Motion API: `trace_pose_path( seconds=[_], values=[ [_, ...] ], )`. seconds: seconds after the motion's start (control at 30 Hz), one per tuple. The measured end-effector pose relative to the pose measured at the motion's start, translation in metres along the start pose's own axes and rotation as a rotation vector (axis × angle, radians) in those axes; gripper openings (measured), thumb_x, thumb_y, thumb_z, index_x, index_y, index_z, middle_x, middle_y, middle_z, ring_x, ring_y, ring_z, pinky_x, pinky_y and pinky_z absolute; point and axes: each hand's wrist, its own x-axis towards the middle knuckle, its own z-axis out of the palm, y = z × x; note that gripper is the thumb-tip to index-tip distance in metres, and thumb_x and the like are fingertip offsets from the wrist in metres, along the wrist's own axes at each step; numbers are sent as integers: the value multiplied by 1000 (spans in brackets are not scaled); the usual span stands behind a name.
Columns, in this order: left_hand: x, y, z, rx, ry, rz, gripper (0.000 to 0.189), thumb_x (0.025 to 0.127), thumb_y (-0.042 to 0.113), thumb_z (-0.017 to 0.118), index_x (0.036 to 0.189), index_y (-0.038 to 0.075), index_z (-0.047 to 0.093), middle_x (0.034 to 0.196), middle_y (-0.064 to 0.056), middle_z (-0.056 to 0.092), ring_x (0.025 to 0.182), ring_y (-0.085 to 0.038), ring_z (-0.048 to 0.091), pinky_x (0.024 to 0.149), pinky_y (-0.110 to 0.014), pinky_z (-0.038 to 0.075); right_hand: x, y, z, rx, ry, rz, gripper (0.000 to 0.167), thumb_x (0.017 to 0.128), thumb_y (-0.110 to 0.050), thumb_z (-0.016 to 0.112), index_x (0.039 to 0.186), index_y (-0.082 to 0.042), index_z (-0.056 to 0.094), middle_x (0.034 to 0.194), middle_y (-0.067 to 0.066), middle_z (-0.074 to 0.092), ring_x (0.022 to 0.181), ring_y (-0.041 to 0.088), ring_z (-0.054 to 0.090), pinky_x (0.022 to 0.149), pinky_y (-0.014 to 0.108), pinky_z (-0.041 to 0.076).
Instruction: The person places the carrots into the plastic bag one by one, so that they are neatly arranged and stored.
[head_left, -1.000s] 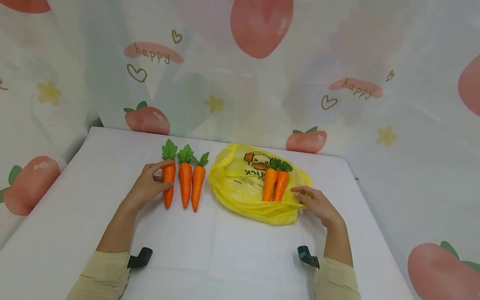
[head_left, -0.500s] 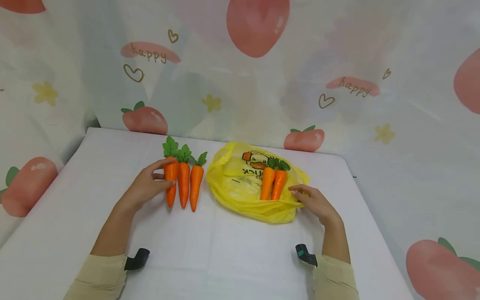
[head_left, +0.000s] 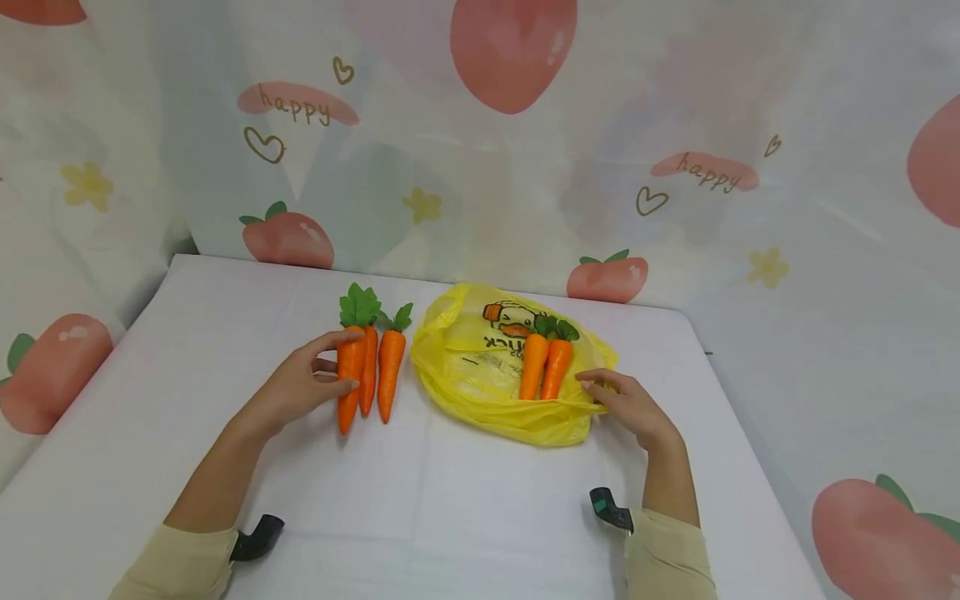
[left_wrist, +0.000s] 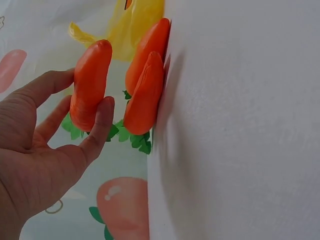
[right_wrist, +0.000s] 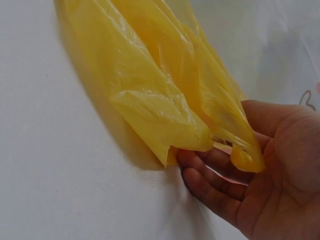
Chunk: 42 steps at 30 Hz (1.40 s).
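Between thumb and fingers, my left hand (head_left: 296,385) pinches an orange carrot (head_left: 349,360) with a green leafy top. In the left wrist view this carrot (left_wrist: 91,80) hangs above the white table, apart from two others. Those are a middle carrot (head_left: 369,375), partly covered by the held one, and a right-hand carrot (head_left: 391,367). My right hand (head_left: 636,410) holds the edge of a yellow plastic bag (head_left: 480,417) at its right side. Within the bag's mouth lie two carrots (head_left: 557,371), their tips hidden behind its near edge.
The white-covered table (head_left: 420,533) ends at a printed curtain (head_left: 487,192) behind and at both sides. A dark wrist device (head_left: 258,537) sits at the left cuff, another device (head_left: 611,508) at the right cuff.
My left hand has picked up the leftmost carrot and brought it right and nearer, now in front of the middle carrot. The right hand keeps its hold on the bag.
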Motion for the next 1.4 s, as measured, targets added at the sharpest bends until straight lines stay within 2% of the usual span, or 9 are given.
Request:
trace_pose_path(
  seconds=[0.27,0.53,0.7,1.03,1.27,1.4],
  values=[
    [-10,11,6,-7,-13,-10,65,94,14,78,152,28,51,151,-13,44,124,-41,54,90,-46,57,-1,1,-1,1,3,-6,47,109,-38,53,141,-4,60,138,18,56,116,31,50,104,50,43],
    [-17,22,16,2,-41,6,65,93,15,79,150,28,52,153,-13,41,124,-40,54,91,-46,57,-1,1,0,7,4,-13,48,108,-39,54,141,-4,60,141,18,55,120,34,49,109,59,38],
    [-20,28,21,2,-64,46,64,92,12,79,148,28,54,153,-12,40,124,-39,54,92,-46,56,-1,1,0,12,3,-6,47,108,-38,54,141,-5,60,142,19,54,122,35,48,110,61,37],
    [-25,36,28,-22,-89,102,64,90,8,80,145,30,56,148,-10,44,120,-36,56,93,-44,56,1,2,-1,8,1,-12,46,108,-38,55,140,-5,61,139,18,55,119,33,49,108,58,39],
    [-26,42,34,-20,-111,180,63,89,7,81,143,29,58,145,-6,47,113,-31,58,99,-50,51,1,2,-1,9,-1,-8,44,109,-35,54,140,-5,62,139,18,56,118,33,50,108,57,40],
    [-26,46,37,-20,-126,190,63,88,9,82,142,31,59,146,-4,48,114,-32,57,98,-51,51,1,2,-1,8,-1,-7,43,109,-34,53,140,-5,62,139,18,55,119,33,49,108,57,40]
  ],
)
